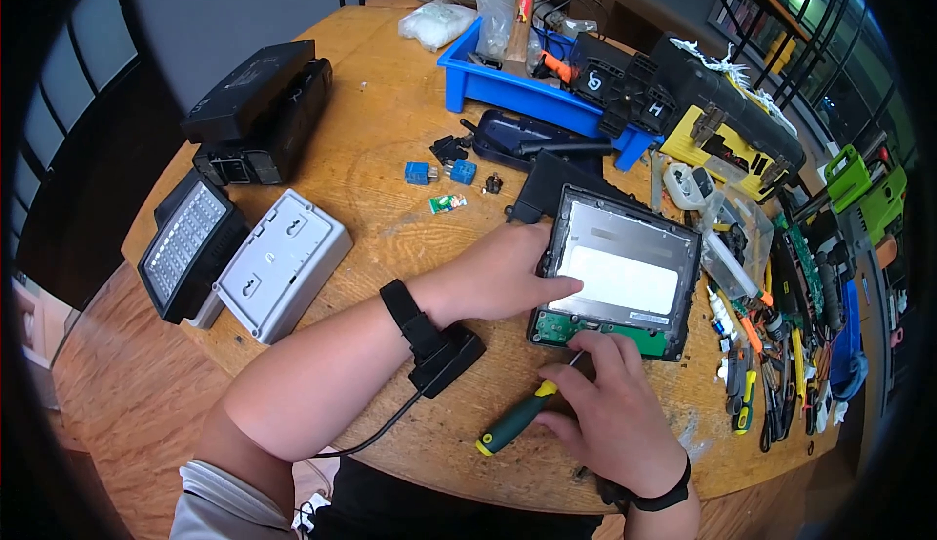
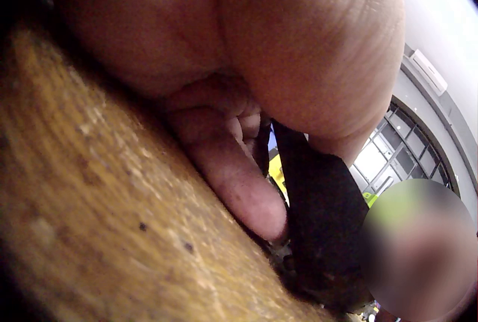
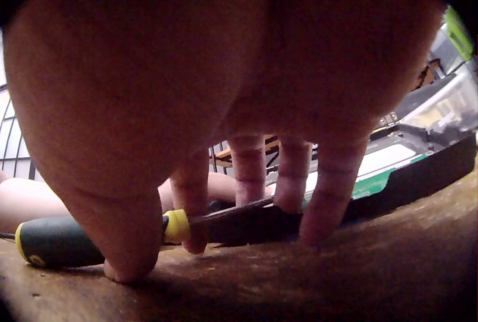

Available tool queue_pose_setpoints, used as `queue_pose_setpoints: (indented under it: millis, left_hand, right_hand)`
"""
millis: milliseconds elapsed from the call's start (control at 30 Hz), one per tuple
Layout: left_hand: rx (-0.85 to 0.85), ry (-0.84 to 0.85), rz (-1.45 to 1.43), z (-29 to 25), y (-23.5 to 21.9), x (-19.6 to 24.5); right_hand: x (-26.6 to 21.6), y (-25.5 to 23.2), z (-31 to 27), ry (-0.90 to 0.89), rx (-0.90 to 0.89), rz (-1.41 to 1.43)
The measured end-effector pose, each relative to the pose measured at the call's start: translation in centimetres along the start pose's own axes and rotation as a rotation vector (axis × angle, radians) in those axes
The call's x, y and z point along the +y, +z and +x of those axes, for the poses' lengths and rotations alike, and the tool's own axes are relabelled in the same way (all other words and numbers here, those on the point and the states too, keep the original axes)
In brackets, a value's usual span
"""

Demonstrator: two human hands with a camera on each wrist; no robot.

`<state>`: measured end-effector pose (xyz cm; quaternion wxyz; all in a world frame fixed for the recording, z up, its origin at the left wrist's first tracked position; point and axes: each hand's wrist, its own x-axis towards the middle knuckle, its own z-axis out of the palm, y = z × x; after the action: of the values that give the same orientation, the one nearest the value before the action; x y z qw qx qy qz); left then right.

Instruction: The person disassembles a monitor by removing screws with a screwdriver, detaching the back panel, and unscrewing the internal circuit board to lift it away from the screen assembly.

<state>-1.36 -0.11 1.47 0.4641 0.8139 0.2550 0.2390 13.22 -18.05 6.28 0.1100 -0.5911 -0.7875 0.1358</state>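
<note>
Left hand [image 1: 503, 272] flat, fingers straight, pressing display panel [image 1: 620, 272] on table [image 1: 390, 218]. Right hand [image 1: 610, 413] just below panel, fingers curled round screwdriver [image 1: 522, 413], its tip at panel's near edge.

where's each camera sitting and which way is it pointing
Head: worn high, looking down at the round wooden table; both forearms, left hand pressing the grey framed display panel, right hand holding the green-and-yellow-handled screwdriver.
Left wrist: under the palm, at table level, facing along the left hand's fingers.
Right wrist: under the palm, facing past the right hand's fingers.
Shared: head and right wrist both show the screwdriver and the panel.
</note>
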Motion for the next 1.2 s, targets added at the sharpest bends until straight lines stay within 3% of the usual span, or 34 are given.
queue_pose_setpoints:
  millis: [433, 633, 1200]
  left_hand:
    - [-0.015, -0.052, 0.026, -0.1, -0.2, 0.7]
    - [0.008, 0.048, 0.024, 0.1, 0.4, -1.0]
    - [-0.001, 0.039, 0.019, 0.2, 0.4, -1.2]
  right_hand:
    - [-0.2, -0.3, -0.1, 0.011, 0.0, -0.007]
    - [-0.1, -0.4, -0.1, -0.004, -0.023, 0.001]
    - [-0.2, -0.5, 0.1, -0.007, -0.007, -0.003]
